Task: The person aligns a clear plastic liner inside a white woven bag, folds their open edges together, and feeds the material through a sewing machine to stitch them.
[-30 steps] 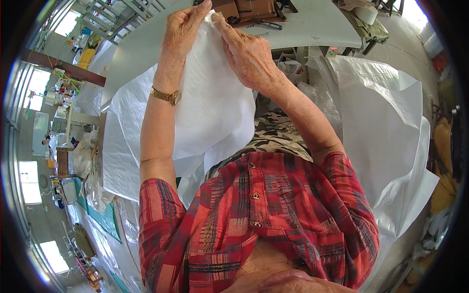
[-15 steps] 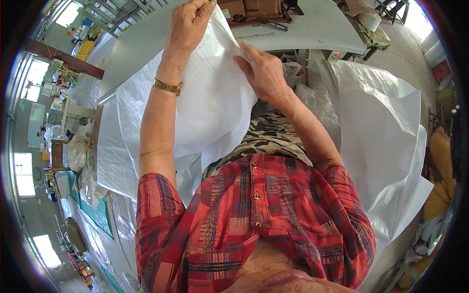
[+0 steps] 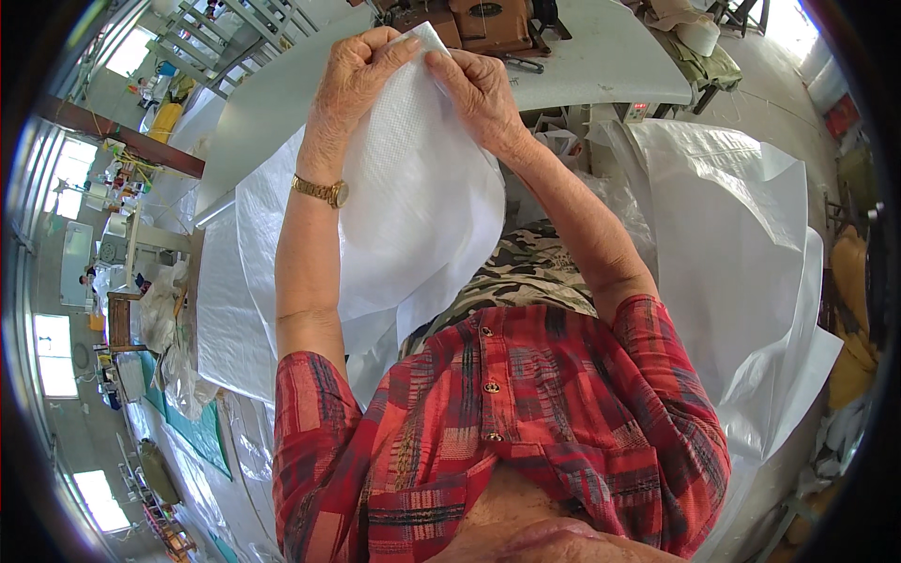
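Both hands pinch the top edge of a white woven plastic sheet (image 3: 413,178) and hold it up in front of me. My left hand (image 3: 357,80), with a gold watch on its wrist, grips the sheet left of its upper corner. Close beside it, my right hand (image 3: 477,94) is closed on the right edge just below that corner. From there the sheet hangs down toward my lap, its lower part in loose folds. Part of the left fingers is hidden behind the material.
Ahead lies a grey worktable (image 3: 601,56) with a brown sewing machine (image 3: 493,21) at its far side. More white sheeting (image 3: 727,216) drapes down at my right. A metal rack (image 3: 225,42) stands at the far left, and clear plastic (image 3: 192,380) lies on the left.
My right hand has moved up and left along the sheet's edge and now pinches it near the corner. My left hand has come down slightly.
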`<state>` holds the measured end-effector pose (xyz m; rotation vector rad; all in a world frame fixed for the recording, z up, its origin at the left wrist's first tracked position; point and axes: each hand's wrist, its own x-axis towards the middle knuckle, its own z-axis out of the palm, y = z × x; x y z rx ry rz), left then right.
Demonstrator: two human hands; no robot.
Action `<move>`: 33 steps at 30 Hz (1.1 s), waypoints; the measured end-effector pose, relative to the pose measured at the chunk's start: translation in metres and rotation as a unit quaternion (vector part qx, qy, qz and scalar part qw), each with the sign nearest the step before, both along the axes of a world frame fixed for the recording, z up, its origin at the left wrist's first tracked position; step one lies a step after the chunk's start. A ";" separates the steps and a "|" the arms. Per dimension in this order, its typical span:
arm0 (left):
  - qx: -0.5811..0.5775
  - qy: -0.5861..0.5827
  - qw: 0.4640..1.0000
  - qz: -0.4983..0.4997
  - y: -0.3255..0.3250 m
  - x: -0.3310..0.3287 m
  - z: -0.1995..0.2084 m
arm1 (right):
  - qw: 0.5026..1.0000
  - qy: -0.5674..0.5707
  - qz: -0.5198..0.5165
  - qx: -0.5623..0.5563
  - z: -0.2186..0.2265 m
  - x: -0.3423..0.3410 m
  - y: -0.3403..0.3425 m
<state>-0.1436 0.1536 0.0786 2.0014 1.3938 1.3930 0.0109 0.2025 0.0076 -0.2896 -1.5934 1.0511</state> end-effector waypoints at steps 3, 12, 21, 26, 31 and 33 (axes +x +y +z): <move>-0.043 -0.021 0.999 -0.011 0.002 -0.009 0.001 | 0.990 -0.061 -0.108 0.069 0.003 -0.003 0.001; -0.061 -0.043 0.997 -0.021 0.043 -0.029 -0.016 | 0.849 -0.332 -0.289 0.292 -0.007 -0.011 0.005; -0.047 0.060 0.994 0.079 0.077 -0.050 -0.042 | 0.794 -0.469 -0.273 0.274 -0.010 -0.035 0.031; -0.058 0.094 0.990 0.084 0.087 -0.077 -0.044 | 0.879 -0.354 -0.199 0.251 -0.014 -0.026 0.068; -0.046 0.034 0.995 0.081 0.099 -0.093 -0.045 | 0.852 -0.223 -0.256 0.399 -0.033 -0.050 0.121; -0.066 0.032 0.994 0.080 0.103 -0.098 -0.045 | 0.823 -0.184 -0.293 0.451 -0.045 -0.066 0.134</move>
